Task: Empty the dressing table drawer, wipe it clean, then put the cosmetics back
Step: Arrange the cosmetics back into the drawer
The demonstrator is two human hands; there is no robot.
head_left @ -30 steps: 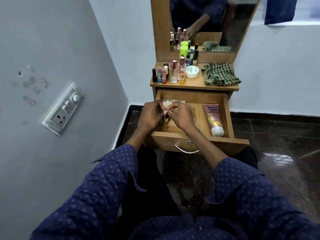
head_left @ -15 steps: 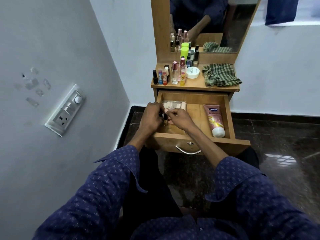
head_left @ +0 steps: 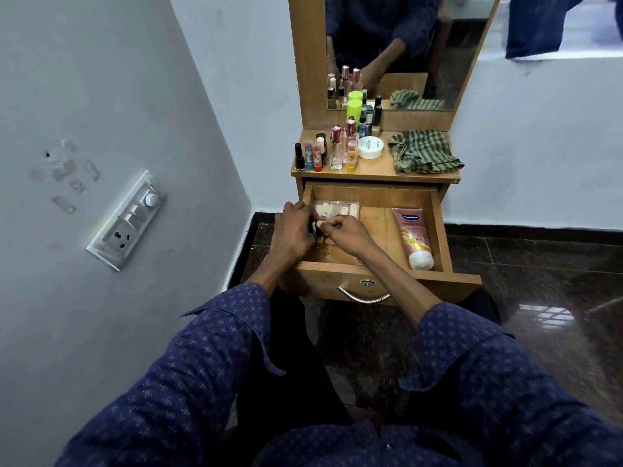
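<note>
The wooden drawer (head_left: 435,197) of the dressing table stands pulled out. Inside it lie a clear box of pale nail tips (head_left: 337,209) at the back left and a pink lotion tube (head_left: 414,239) on the right. My left hand (head_left: 291,232) and my right hand (head_left: 347,232) meet over the drawer's left side, fingers closed on small dark and gold cosmetic bottles (head_left: 318,236) that stand between them. The hands hide most of those bottles. Several bottles, lip balms and a white jar (head_left: 370,147) stand on the table top (head_left: 371,171).
A green striped cloth (head_left: 421,153) lies on the right of the table top. A mirror (head_left: 404,45) rises behind. A grey wall with a switch panel (head_left: 129,219) is close on the left. Dark polished floor (head_left: 539,281) spreads to the right. The drawer handle (head_left: 362,296) faces me.
Both hands have stayed together over the drawer's left side and shifted slightly toward the front, uncovering the nail tip box behind them. The view tilted a little.
</note>
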